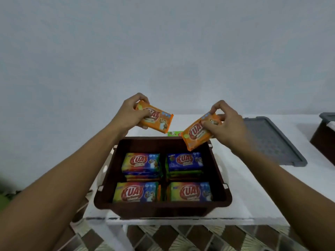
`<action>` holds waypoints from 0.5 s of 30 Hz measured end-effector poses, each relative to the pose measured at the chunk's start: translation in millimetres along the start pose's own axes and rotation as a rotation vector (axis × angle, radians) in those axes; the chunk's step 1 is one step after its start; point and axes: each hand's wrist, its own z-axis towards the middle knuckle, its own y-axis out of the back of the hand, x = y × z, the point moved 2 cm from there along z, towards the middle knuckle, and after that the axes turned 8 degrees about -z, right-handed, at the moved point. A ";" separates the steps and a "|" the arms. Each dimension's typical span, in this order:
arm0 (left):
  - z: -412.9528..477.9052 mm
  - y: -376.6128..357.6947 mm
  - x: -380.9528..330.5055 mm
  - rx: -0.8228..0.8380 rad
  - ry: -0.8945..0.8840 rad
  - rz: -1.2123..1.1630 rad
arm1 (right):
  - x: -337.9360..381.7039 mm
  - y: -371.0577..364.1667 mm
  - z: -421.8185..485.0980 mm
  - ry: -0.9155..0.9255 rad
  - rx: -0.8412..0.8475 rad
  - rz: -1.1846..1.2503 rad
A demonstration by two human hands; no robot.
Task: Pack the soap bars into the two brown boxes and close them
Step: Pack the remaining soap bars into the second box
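A brown box stands open on the white table, holding several wrapped soap bars in four stacks. My left hand grips an orange soap bar above the box's far left corner. My right hand pinches a second orange soap bar, tilted, over the far right corner. A green soap bar lies on the table just behind the box, mostly hidden. The edge of a second brown box shows at the far right.
A grey lid lies flat on the white table to the right of the open box. The table's front edge runs just below the box, with patterned floor tiles beneath. A plain wall rises behind.
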 end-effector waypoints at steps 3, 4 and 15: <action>-22.8 3.3 9.9 0.065 0.023 0.129 | -6.0 -23.2 -15.4 -0.005 0.055 -0.201; -28.9 5.1 12.4 0.095 0.023 0.177 | -8.9 -29.8 -19.1 -0.012 0.060 -0.230; -61.4 10.4 38.7 0.191 -0.321 1.125 | -14.0 -46.7 -42.8 0.176 0.044 -0.927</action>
